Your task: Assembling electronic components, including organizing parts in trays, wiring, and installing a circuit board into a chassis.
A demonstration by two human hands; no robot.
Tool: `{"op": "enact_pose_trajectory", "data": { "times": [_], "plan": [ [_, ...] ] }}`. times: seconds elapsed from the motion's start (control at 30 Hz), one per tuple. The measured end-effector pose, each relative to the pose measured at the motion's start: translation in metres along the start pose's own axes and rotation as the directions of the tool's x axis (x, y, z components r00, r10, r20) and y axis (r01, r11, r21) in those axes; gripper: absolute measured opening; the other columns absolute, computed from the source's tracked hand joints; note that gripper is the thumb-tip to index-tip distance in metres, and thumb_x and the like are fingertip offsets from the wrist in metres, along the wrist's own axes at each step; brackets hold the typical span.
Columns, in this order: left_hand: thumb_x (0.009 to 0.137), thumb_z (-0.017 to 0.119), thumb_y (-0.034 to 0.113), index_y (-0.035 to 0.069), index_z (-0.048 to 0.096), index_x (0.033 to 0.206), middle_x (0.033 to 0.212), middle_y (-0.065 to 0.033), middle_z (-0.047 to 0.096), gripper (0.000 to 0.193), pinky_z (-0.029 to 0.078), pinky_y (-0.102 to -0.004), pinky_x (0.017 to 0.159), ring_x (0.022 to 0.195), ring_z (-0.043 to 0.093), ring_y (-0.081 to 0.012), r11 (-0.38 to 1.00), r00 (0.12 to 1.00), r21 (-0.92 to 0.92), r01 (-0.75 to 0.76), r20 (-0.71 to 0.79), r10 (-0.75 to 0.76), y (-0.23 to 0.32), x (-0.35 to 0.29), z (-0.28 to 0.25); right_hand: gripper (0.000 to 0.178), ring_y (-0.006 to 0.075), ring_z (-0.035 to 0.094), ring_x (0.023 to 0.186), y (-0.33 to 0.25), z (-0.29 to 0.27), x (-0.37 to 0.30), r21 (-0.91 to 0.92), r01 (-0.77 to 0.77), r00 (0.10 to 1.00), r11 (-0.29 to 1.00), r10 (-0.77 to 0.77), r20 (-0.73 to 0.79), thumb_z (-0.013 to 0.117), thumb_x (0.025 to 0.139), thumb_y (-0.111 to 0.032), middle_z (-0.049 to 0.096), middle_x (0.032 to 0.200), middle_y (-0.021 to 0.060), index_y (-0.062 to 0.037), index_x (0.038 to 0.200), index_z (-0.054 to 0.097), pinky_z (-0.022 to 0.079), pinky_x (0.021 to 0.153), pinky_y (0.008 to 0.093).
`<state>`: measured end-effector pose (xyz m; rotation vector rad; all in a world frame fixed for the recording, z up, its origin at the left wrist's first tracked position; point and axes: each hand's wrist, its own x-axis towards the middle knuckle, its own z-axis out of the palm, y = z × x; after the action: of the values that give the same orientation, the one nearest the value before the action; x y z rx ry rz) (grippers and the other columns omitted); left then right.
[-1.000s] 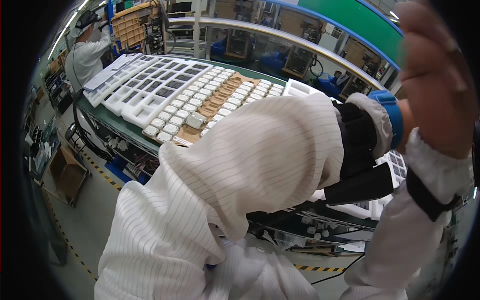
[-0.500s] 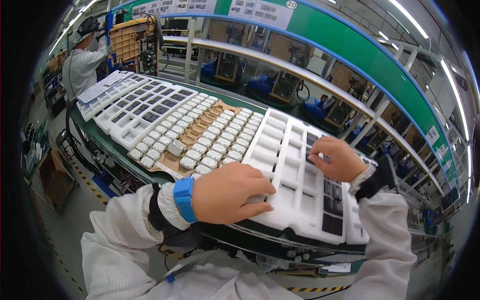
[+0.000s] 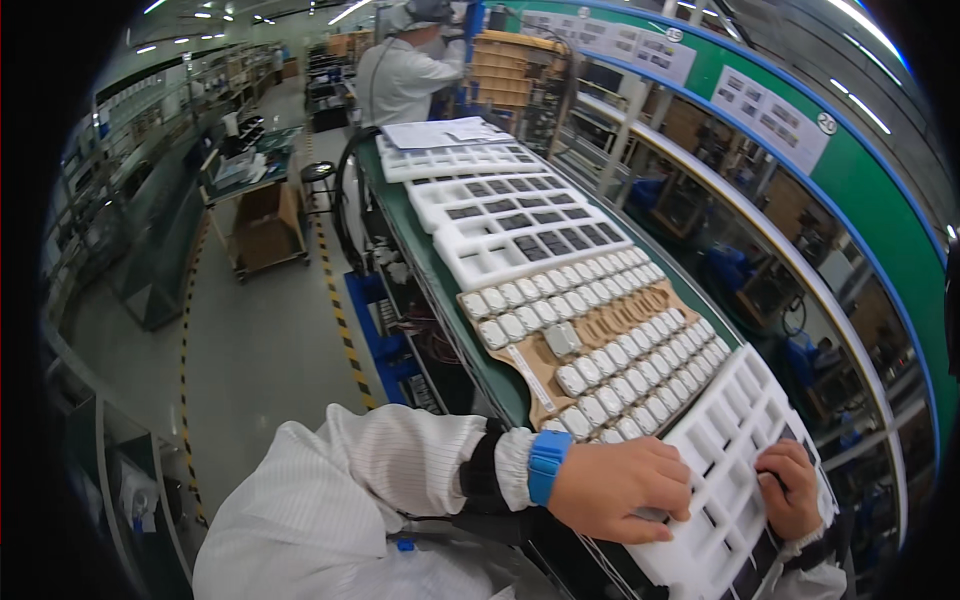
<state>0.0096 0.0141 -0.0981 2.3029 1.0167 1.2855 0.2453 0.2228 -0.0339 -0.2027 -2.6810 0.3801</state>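
Observation:
My left hand [image 3: 625, 490], with a blue wristband at its wrist, is curled over the left edge of a white foam tray [image 3: 722, 465]. A bit of something pale grey shows between its thumb and fingers; most of it is hidden. My right hand [image 3: 792, 490] is closed at the tray's right side, fingertips bent down beside dark flat pieces. Whether it grips one of them is hidden. Many of the tray's rectangular pockets in view hold nothing. To the left lies a tan tray [image 3: 625, 322] with rows of white rounded-corner blocks; one block [image 3: 562, 339] sits raised and tilted.
More white foam trays [image 3: 455, 262] with dark flat pieces lie farther along the green bench, with papers [image 3: 440, 133] on the farthest. Beyond them stands a co-worker [image 3: 405, 80] in white. A metal-framed line [image 3: 745, 185] runs along the right. A cart [image 3: 258, 200] stands across the aisle.
My view has swung left, bringing the aisle and cart into sight. Both hands now appear lower and farther right in the picture, still at the same foam tray.

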Motion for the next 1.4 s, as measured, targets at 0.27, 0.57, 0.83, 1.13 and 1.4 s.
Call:
{"op": "enact_pose_trajectory", "data": {
  "times": [0.27,0.57,0.83,1.13,1.4],
  "plan": [
    [0.091,0.063,0.021,0.005,0.064,0.103,0.098,-0.0122,0.059,0.02,0.04,-0.0418,0.095,0.101,0.054,-0.0317,1.0,0.999,-0.03,0.002,-0.044,-0.003,-0.003,-0.007,0.0,0.016,0.0299,0.051,0.081,-0.006,0.018,0.011,-0.054,0.075,0.982,0.996,-0.083,-0.17,0.068,0.07,-0.006,0.052,0.075,0.011,-0.0019,0.068,0.052,0.042,0.074,0.0399],
    [0.086,0.064,0.021,0.005,0.065,0.089,0.087,-0.0102,0.06,0.017,0.043,-0.0404,0.085,0.09,0.055,-0.0315,0.991,0.958,0.001,-0.137,-0.254,0.133,-0.008,-0.009,0.014,0.019,0.0295,0.045,0.079,-0.001,0.015,0.003,-0.136,0.045,0.987,0.99,-0.065,-0.145,0.065,0.071,-0.009,0.044,0.078,0.0107,-0.0032,0.073,0.047,0.039,0.074,0.0396],
    [0.09,0.063,0.02,0.004,0.065,0.097,0.095,-0.0121,0.062,0.017,0.042,-0.0413,0.091,0.096,0.056,-0.0327,0.999,0.992,-0.042,0.004,-0.128,-0.009,-0.003,-0.016,0.003,0.015,0.0293,0.047,0.076,-0.002,0.02,0.009,-0.133,0.16,0.958,0.978,-0.186,-0.217,0.064,0.072,-0.002,0.048,0.074,0.0099,-0.0025,0.072,0.049,0.04,0.071,0.0389],
    [0.087,0.065,0.022,0.004,0.066,0.095,0.094,-0.0121,0.063,0.019,0.045,-0.0406,0.086,0.094,0.058,-0.0316,0.997,0.998,-0.032,0.068,-0.007,-0.068,0.003,-0.001,-0.004,0.018,0.0276,0.043,0.08,-0.001,0.013,-0.001,-0.185,0.075,0.979,0.98,-0.108,-0.176,0.065,0.068,-0.005,0.042,0.082,0.0108,-0.0025,0.073,0.049,0.038,0.071,0.0378],
    [0.085,0.064,0.021,0.002,0.065,0.091,0.092,-0.0154,0.064,0.02,0.049,-0.0403,0.076,0.084,0.061,-0.0346,0.96,0.96,0.097,0.262,0.076,-0.27,0.027,0.027,-0.007,0.017,0.0205,0.046,0.071,0.02,0.013,-0.007,-0.12,0.055,0.945,0.991,-0.091,-0.315,0.059,0.074,0.006,0.047,0.081,0.0103,-0.0023,0.073,0.045,0.038,0.064,0.0312]
  ]
}}
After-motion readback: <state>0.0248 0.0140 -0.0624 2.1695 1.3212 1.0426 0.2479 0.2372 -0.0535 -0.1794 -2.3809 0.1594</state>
